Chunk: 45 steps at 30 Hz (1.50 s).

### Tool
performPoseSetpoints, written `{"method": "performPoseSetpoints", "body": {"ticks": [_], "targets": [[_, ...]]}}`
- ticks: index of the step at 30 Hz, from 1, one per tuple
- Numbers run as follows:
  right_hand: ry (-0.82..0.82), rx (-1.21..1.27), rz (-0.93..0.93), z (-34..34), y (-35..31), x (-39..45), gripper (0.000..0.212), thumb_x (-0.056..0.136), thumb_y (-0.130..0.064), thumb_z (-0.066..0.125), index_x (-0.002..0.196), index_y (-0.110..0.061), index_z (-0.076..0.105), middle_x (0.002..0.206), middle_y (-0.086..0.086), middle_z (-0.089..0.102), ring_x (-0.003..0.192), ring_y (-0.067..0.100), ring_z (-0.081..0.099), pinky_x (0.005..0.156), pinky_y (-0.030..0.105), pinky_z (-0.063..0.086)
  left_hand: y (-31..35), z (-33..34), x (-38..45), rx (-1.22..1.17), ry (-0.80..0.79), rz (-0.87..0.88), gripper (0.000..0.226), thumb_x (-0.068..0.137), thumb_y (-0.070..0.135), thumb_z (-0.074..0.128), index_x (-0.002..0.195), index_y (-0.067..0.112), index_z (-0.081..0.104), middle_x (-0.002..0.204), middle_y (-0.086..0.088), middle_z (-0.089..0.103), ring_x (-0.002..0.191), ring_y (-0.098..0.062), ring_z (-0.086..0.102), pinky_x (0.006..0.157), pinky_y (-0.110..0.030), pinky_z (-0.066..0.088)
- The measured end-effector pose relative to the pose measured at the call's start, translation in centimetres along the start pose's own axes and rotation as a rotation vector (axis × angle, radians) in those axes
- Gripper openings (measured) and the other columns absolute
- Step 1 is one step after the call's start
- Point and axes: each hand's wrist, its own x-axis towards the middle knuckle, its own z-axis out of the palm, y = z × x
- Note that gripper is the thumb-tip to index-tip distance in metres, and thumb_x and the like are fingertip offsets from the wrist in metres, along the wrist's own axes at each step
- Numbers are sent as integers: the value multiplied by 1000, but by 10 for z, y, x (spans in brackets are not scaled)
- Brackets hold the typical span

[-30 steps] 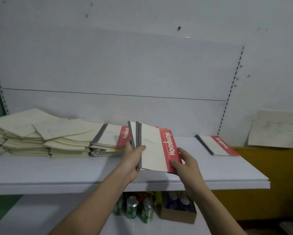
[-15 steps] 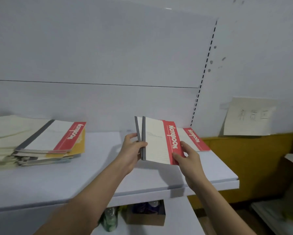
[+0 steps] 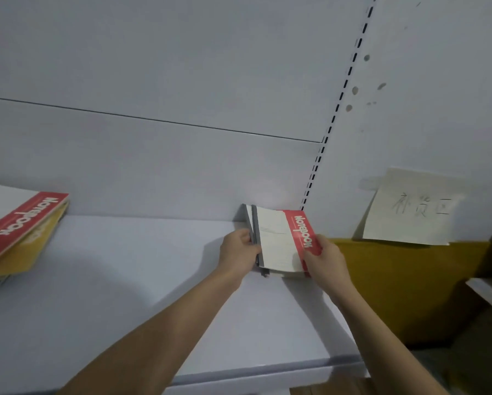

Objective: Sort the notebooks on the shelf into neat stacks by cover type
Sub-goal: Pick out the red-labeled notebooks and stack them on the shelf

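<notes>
the notebooks (image 3: 279, 240) between the two hands carry a red band along one edge with the word "notebook" in white capitals, read sideways from this view; the rest of the top cover is off-white with a grey spine and a few faint lines too small to read. they sit at the back right of the white shelf (image 3: 142, 280), close to the rear panel and near the shelf's right end. it is a small bundle, more than one book, but how many cannot be told, nor whether the lowest one rests on the shelf.

the left hand (image 3: 239, 252) is clamped on the spine side, fingers curled round the grey edge. the right hand (image 3: 324, 258) pinches the red band at the near right corner, thumb on top, and covers the corner itself.

far to the left lies a stack (image 3: 19, 235), its top book showing the same red "notebook" band over a yellow cover beneath; the frame edge cuts it off.

a sheet of paper (image 3: 410, 208) hangs on the wall (image 3: 438, 81) to the right, above a mustard-yellow strip, with three handwritten characters that are too blurred to make out.
</notes>
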Motion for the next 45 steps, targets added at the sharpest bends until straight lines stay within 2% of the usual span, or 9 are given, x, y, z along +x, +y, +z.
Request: {"method": "performPoseSetpoints", "body": {"ticks": [3,7,13,18,24,28,30,36,45], "targets": [[1,-252,-32,8,22,19,31,91,-47,48,110,-23,55,102,-1,64,94,23,60,82,50,54,-22,22,3,375,85,139,12,88,9,54,83,10,65,79,-1,70,75,-23,66,60,-39,51],[20,-162,-102,22,39,3,35,96,-38,47,126,-20,48,117,-1,58,104,19,56,85,45,54,-41,32,0,777,155,288,16,90,10,45,86,9,60,83,-2,60,81,-23,52,68,-34,42],[-7,-86,-151,20,47,7,31,97,-30,46,124,-16,49,116,0,56,103,17,54,87,41,52,-35,40,-1,859,181,244,20,94,24,43,92,10,59,80,-7,64,84,-27,55,71,-39,45],[-51,-135,-100,21,43,13,50,95,-29,43,142,-11,35,144,7,43,131,25,40,102,47,42,-34,46,-5,1019,133,162,27,99,38,36,97,16,51,85,-1,62,103,-21,47,83,-36,40],[72,36,-122,15,42,9,56,92,-25,47,144,-11,33,142,10,45,130,27,43,103,50,41,-26,57,-36,1250,335,245,56,91,46,18,104,15,62,94,-3,68,100,-27,58,84,-37,41],[197,42,-321,0,31,-8,52,91,-20,51,141,-11,42,138,10,51,128,28,45,108,47,37,-26,49,-76,1199,339,155,49,100,46,25,129,23,57,129,3,62,121,-18,52,102,-37,39],[125,72,-450,-7,17,-23,52,94,-25,50,144,-16,39,141,6,48,130,24,42,108,43,35,-19,35,-95,1144,356,106,50,101,48,28,141,26,48,141,3,54,129,-17,46,110,-36,34],[-455,-67,-598,-21,-47,-68,52,99,-44,40,147,-28,35,150,-1,39,136,22,36,109,44,34,30,-42,-139,1151,394,-8,53,101,54,28,146,30,41,148,4,47,134,-20,43,111,-39,32],[-640,-285,-691,40,-162,-158,49,96,-50,39,141,-30,43,144,-3,46,128,21,45,104,43,39,62,-203,-234,1195,406,-171,55,95,62,30,140,36,48,148,8,47,135,-18,41,109,-38,31]]}}
